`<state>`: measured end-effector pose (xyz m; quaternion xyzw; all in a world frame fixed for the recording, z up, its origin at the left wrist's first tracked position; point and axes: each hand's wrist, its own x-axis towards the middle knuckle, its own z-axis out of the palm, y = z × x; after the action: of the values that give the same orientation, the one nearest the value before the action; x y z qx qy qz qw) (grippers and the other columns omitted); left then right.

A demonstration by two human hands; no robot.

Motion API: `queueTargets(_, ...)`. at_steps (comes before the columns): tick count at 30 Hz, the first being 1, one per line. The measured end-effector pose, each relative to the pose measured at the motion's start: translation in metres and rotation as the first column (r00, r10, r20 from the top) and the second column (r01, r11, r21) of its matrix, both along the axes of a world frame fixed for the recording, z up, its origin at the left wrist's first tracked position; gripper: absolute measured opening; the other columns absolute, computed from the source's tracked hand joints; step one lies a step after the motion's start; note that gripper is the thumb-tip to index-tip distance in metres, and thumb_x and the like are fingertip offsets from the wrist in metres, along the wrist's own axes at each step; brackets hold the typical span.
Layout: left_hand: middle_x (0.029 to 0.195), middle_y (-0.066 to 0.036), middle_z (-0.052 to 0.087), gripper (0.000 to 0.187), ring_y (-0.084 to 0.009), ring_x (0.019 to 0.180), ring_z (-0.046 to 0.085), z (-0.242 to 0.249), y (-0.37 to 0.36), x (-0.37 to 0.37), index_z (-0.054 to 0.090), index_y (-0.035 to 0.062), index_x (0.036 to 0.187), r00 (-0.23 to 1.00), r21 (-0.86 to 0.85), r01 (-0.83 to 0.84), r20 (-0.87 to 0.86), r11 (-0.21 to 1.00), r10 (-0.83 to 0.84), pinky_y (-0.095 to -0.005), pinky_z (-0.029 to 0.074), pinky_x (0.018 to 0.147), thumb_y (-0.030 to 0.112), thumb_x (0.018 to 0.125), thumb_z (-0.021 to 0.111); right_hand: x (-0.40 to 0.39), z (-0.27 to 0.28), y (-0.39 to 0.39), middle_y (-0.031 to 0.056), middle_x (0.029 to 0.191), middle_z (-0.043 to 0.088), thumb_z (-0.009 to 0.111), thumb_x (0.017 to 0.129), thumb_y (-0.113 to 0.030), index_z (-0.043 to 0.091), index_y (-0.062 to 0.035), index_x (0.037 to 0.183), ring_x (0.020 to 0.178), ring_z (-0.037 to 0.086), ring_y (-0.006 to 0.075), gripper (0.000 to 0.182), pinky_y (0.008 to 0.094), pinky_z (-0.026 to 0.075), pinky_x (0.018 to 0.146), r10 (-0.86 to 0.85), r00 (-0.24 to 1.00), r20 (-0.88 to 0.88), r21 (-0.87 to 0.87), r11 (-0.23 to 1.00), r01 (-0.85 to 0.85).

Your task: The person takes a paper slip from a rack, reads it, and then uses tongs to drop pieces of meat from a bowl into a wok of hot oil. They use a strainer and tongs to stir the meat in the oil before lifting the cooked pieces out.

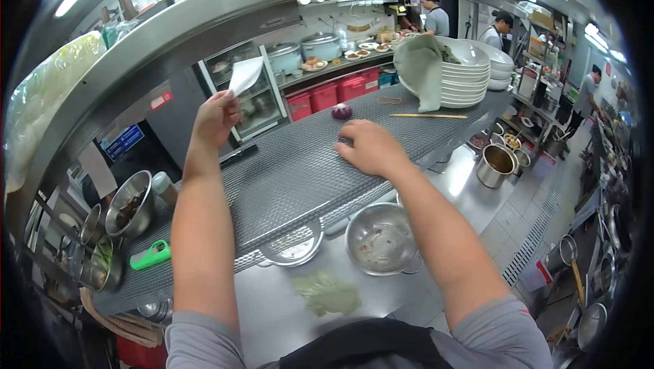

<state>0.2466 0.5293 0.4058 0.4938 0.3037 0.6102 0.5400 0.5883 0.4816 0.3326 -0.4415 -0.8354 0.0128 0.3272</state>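
My left hand (218,120) is raised over the left part of the textured metal shelf (286,171), pinching a slip of white paper (246,74) by its lower end. My right hand (373,149) is low over the shelf's middle, thumb and forefinger apart, with nothing seen between them; its palm side is hidden. Just beyond those fingers sits a purple onion (341,111). A thin yellowish stick (429,116), perhaps a pencil, lies farther right, near a rubber band (389,100).
Stacked white bowls (466,83) with a draped grey-green cloth (421,69) stand at the shelf's right end. At left are metal bowls (131,203) and a green-handled tool (150,255). Below sit a steel basin (383,239) and a pale green leaf (327,293). Several people work farther back.
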Motion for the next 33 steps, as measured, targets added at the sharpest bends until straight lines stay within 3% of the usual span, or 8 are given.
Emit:
queueTargets(2,0.080,-0.002,0.059,0.007,-0.0067,0.063,0.050,0.002,-0.006,0.004,0.055,0.0069,0.103,0.934,-0.023,-0.333,-0.146,0.943,0.326,-0.0193,0.041,0.052,0.010,0.097,0.055,0.002,0.000,-0.001,0.0155,0.114,0.063,0.063,0.087,-0.031,0.067,-0.0030,0.106,0.111,0.058,0.0329,0.034,0.0414,0.046,0.096,0.037,0.999,-0.017,0.023,0.999,-0.036)
queueTargets(7,0.079,-0.001,0.058,0.013,-0.0094,0.064,0.052,-0.004,-0.003,0.007,0.057,0.0067,0.099,0.687,0.196,-0.516,-0.487,0.834,0.539,-0.0241,0.046,0.058,0.007,0.086,0.054,0.000,0.005,-0.005,0.0136,0.116,0.063,0.060,0.089,-0.034,0.067,-0.0039,0.110,0.114,0.056,0.0298,0.037,0.0408,0.043,0.101,0.025,1.000,0.012,-0.012,1.000,-0.025)
queueTargets(12,0.070,-0.001,0.051,0.006,-0.0120,0.060,0.051,0.003,-0.018,0.003,0.053,0.0100,0.081,0.708,0.131,-0.527,-0.479,0.840,0.519,-0.0268,0.045,0.057,0.013,0.082,0.048,-0.002,0.002,0.000,0.0132,0.111,0.065,0.064,0.086,-0.029,0.069,-0.0020,0.102,0.109,0.058,0.0317,0.032,0.0408,0.046,0.094,0.081,0.996,-0.024,0.018,0.997,-0.081)
queueTargets(14,0.073,-0.002,0.053,0.004,-0.0114,0.064,0.053,-0.002,-0.008,-0.014,0.052,0.0093,0.082,0.918,0.076,-0.257,-0.291,0.963,0.268,-0.0279,0.045,0.057,0.006,0.084,0.050,-0.002,0.003,0.000,0.0132,0.110,0.066,0.065,0.086,-0.029,0.069,-0.0018,0.101,0.108,0.059,0.0316,0.031,0.0406,0.046,0.094,0.099,0.995,-0.027,0.029,0.995,-0.099)
queueTargets(16,0.073,-0.003,0.053,0.007,-0.0139,0.067,0.052,0.000,-0.018,0.003,0.051,0.0107,0.081,0.947,0.019,-0.306,-0.099,0.952,0.307,-0.0296,0.045,0.060,0.012,0.088,0.052,-0.002,0.008,-0.004,0.0130,0.114,0.065,0.062,0.089,-0.032,0.068,-0.0033,0.106,0.114,0.056,0.0295,0.034,0.0405,0.043,0.100,0.080,0.997,-0.006,-0.043,0.996,-0.080)
queueTargets(17,0.073,-0.003,0.052,0.011,-0.0150,0.068,0.052,0.002,-0.022,0.002,0.051,0.0106,0.081,0.996,0.076,-0.089,-0.016,0.993,0.090,-0.0299,0.045,0.061,0.018,0.090,0.052,-0.002,0.009,-0.004,0.0130,0.114,0.065,0.062,0.089,-0.032,0.068,-0.0033,0.106,0.114,0.056,0.0295,0.034,0.0405,0.043,0.100,0.103,0.995,0.002,-0.043,0.994,-0.103)
queueTargets(21,0.070,-0.001,0.048,0.027,-0.0173,0.069,0.051,0.014,-0.026,-0.004,0.052,0.0119,0.082,0.851,0.209,0.498,0.070,0.841,-0.521,-0.0298,0.044,0.063,0.035,0.094,0.050,-0.002,0.008,-0.004,0.0133,0.114,0.065,0.063,0.088,-0.032,0.069,-0.0033,0.105,0.112,0.058,0.0299,0.034,0.0408,0.043,0.099,0.087,0.996,-0.018,-0.060,0.994,-0.088)
queueTargets(33,0.065,0.001,0.045,0.037,-0.0143,0.065,0.048,0.021,-0.032,0.005,0.049,0.0127,0.080,0.834,0.223,0.550,-0.100,0.805,-0.542,-0.0281,0.043,0.066,0.047,0.092,0.053,-0.004,0.018,-0.011,0.0153,0.113,0.065,0.063,0.087,-0.033,0.068,-0.0033,0.106,0.110,0.059,0.0320,0.036,0.0420,0.046,0.096,0.058,0.989,0.135,0.007,0.998,-0.060)
